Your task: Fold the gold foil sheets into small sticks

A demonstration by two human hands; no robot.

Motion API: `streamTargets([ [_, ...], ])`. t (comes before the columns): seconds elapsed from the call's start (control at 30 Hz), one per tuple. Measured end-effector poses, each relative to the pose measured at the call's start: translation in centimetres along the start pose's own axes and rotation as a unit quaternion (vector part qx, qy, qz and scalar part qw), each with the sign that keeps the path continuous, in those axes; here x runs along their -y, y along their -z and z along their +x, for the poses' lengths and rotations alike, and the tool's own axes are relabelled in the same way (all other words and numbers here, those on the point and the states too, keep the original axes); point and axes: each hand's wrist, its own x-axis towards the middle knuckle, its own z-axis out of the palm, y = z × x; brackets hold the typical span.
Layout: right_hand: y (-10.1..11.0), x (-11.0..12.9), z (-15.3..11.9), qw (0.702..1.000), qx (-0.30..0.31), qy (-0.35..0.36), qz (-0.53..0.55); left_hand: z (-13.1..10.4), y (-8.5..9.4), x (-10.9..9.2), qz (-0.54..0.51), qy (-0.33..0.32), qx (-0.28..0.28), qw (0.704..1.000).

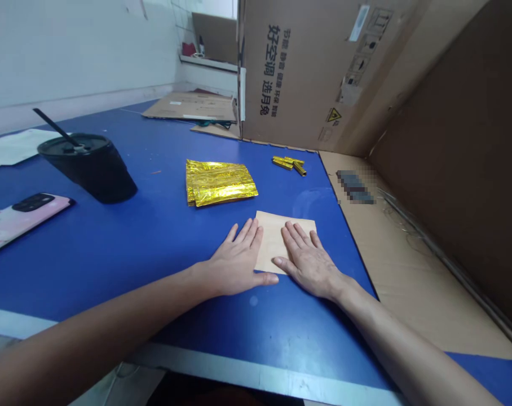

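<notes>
A pale cream sheet of paper lies flat on the blue table near its front edge. My left hand rests flat along the sheet's left side, fingers stretched out and thumb pointing right below its lower edge. On the right part of the sheet lies my right hand, palm down with fingers extended. Neither hand grips anything. Just beyond my left hand is a small stack of shiny gold foil sheets. Several small gold folded or rolled pieces sit farther back to the right.
A black tumbler with a straw stands at the left, behind a phone in a pink case. White sheets lie at the far left. Large cardboard panels wall off the back and right. Flat cardboard lies at the rear.
</notes>
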Motion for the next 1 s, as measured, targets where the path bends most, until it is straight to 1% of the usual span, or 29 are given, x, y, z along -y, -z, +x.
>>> streamTargets([
  [0.1,-0.2,0.7,0.2,1.000,0.000,0.018,-0.001,0.2,0.1,-0.7,-0.005,-0.039,-0.027,0.999],
  [0.13,-0.3,0.9,0.3,1.000,-0.001,0.022,-0.001,0.4,0.1,-0.9,-0.013,-0.052,-0.025,0.998],
  [0.2,-0.3,1.1,0.3,1.000,0.000,0.025,0.000,0.9,0.2,-1.0,-0.027,-0.060,0.002,0.998],
  [0.27,-0.4,1.0,0.2,1.000,0.001,0.027,0.003,1.1,0.2,-0.9,-0.034,-0.053,0.028,0.998],
  [0.4,-0.1,-0.1,0.0,0.999,0.002,0.032,0.005,1.1,0.3,-0.4,-0.034,-0.047,0.041,0.997],
  [0.47,0.1,-1.0,0.0,1.000,0.004,0.007,0.000,1.1,0.4,-0.3,-0.033,-0.048,0.045,0.997],
  [0.57,0.4,-2.2,0.0,0.999,-0.002,-0.053,-0.004,1.2,0.5,-0.4,-0.031,-0.051,0.045,0.997],
  [0.63,0.4,-2.6,0.0,0.997,-0.012,-0.074,-0.005,1.2,0.6,-0.4,-0.034,-0.051,0.045,0.997],
  [0.7,0.5,-2.6,-0.1,0.996,-0.034,-0.082,-0.009,1.2,0.8,-0.5,-0.038,-0.050,0.048,0.997],
  [0.77,0.6,-2.0,-0.2,0.996,-0.065,-0.067,-0.011,1.2,0.9,-0.5,-0.042,-0.050,0.051,0.997],
  [0.83,0.7,-0.9,-0.5,0.997,-0.076,-0.021,0.000,1.2,0.9,-0.5,-0.046,-0.047,0.052,0.996],
  [0.87,0.7,-0.3,-0.6,0.998,-0.065,0.009,0.014,1.2,0.9,-0.4,-0.045,-0.046,0.052,0.997],
  [0.93,0.7,0.8,-0.9,0.997,-0.020,0.066,0.042,1.4,0.8,-0.2,-0.037,-0.046,0.053,0.997],
  [1.0,0.7,1.3,-1.1,0.995,0.010,0.086,0.051,1.5,0.8,0.2,-0.028,-0.049,0.056,0.997],
])
